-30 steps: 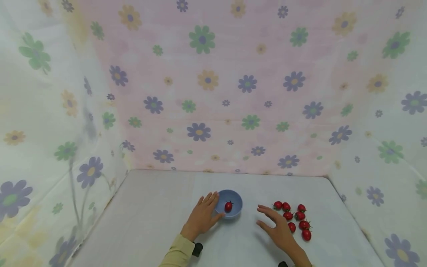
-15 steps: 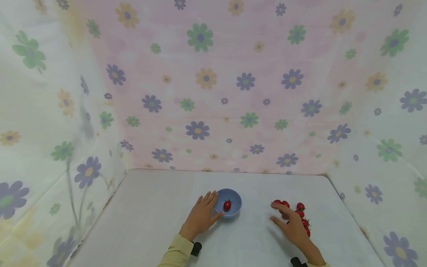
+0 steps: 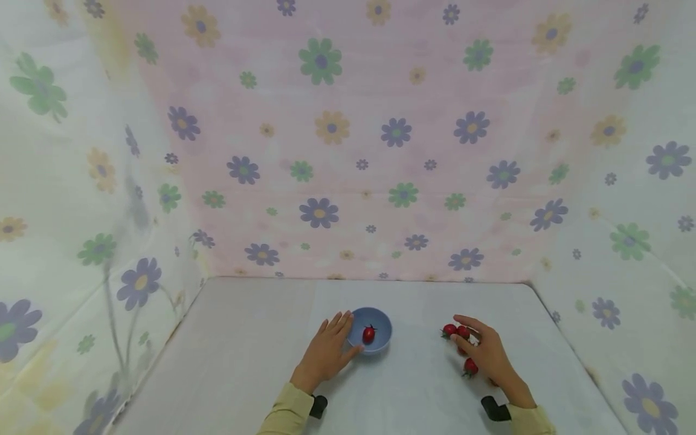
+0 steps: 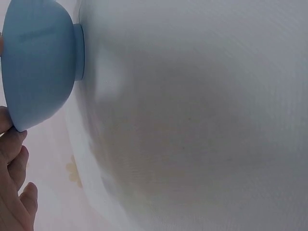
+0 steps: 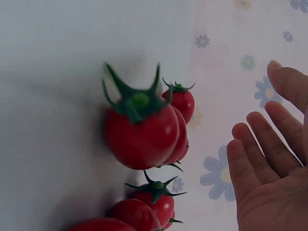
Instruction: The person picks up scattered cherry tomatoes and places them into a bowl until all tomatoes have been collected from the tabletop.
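A small blue bowl point(image 3: 382, 347) stands on the white table with one red cherry tomato point(image 3: 368, 334) inside. My left hand point(image 3: 324, 352) rests at the bowl's left side, its fairly straight fingers touching the rim and its thumb at the near edge. From the left wrist view, the fingertips point(image 4: 13, 144) meet the rim of the tilted-looking bowl. Over the loose cherry tomatoes point(image 3: 470, 367) on the right hovers my right hand point(image 3: 492, 353), thumb and fingers apart with nothing between them. It hides several of these tomatoes. Their green stalks show up close in the right wrist view.
White cloth covers the table point(image 3: 261, 338). A pink flowered backdrop point(image 3: 348, 181) rises along its far edge, and pale flowered sheets point(image 3: 49, 181) hang on both sides. Dark camera mounts point(image 3: 495, 409) sit at the wrists.
My right hand has moved right, from beside the tomatoes to above them, and now covers part of the group. The left hand and the bowl have stayed in place.
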A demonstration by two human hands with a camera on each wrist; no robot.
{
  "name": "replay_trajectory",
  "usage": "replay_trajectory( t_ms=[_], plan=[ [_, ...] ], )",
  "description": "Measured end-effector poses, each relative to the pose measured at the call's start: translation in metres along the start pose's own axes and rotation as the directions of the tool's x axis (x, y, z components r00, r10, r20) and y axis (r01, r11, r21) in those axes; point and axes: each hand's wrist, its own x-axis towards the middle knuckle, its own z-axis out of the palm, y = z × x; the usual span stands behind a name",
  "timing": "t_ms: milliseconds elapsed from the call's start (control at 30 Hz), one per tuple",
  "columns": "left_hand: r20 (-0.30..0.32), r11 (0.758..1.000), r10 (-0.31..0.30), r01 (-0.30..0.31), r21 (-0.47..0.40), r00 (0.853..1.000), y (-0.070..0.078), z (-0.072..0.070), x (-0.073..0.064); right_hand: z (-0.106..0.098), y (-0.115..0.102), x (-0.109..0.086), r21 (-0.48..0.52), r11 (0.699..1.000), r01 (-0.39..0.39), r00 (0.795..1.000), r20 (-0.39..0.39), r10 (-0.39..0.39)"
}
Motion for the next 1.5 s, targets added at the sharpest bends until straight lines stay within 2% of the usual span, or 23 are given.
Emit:
replay_trajectory(
  t_ms=[200, 500, 667, 900, 1000, 1100, 1233, 1333, 1500],
  plan=[
    [-0.003, 1.000, -0.005, 0.005, 0.013, 1.000, -0.001, -0.001, 0.000, -0.003, 0.014, 0.020, 0.001, 1.000, -0.017, 0.997, 0.073, 0.017],
    [0.000, 1.000, -0.009, 0.009, -0.004, 1.000, -0.002, -0.003, -0.001, 0.005, 0.030, 0.040, 0.001, 0.997, -0.077, 0.976, 0.206, 0.075],
    [0.008, 1.000, -0.014, 0.014, -0.006, 1.000, -0.003, -0.001, -0.003, 0.007, 0.037, 0.043, -0.025, 0.997, -0.076, 0.968, 0.239, 0.079],
    [-0.011, 1.000, 0.003, -0.003, 0.009, 1.000, -0.004, 0.002, -0.001, 0.004, 0.038, 0.046, -0.027, 0.999, -0.020, 0.964, 0.265, 0.026],
    [-0.013, 1.000, 0.004, -0.004, -0.001, 1.000, -0.004, 0.002, -0.001, 0.004, 0.039, 0.048, -0.030, 0.999, -0.041, 0.952, 0.303, 0.048],
    [-0.004, 1.000, 0.000, 0.000, 0.001, 1.000, -0.004, 0.004, 0.000, 0.003, 0.040, 0.049, -0.034, 0.995, -0.098, 0.937, 0.334, 0.104],
    [0.008, 1.000, -0.008, 0.008, 0.006, 1.000, -0.005, 0.006, 0.001, 0.002, 0.042, 0.051, -0.058, 0.989, -0.139, 0.923, 0.354, 0.150],
    [0.010, 1.000, -0.014, 0.014, 0.007, 1.000, -0.006, 0.008, 0.002, 0.001, 0.039, 0.051, -0.067, 0.987, -0.144, 0.917, 0.365, 0.158],
    [0.002, 1.000, -0.014, 0.014, 0.015, 1.000, -0.006, 0.008, 0.003, -0.002, 0.037, 0.050, -0.084, 0.991, -0.108, 0.918, 0.374, 0.132]
  ],
)
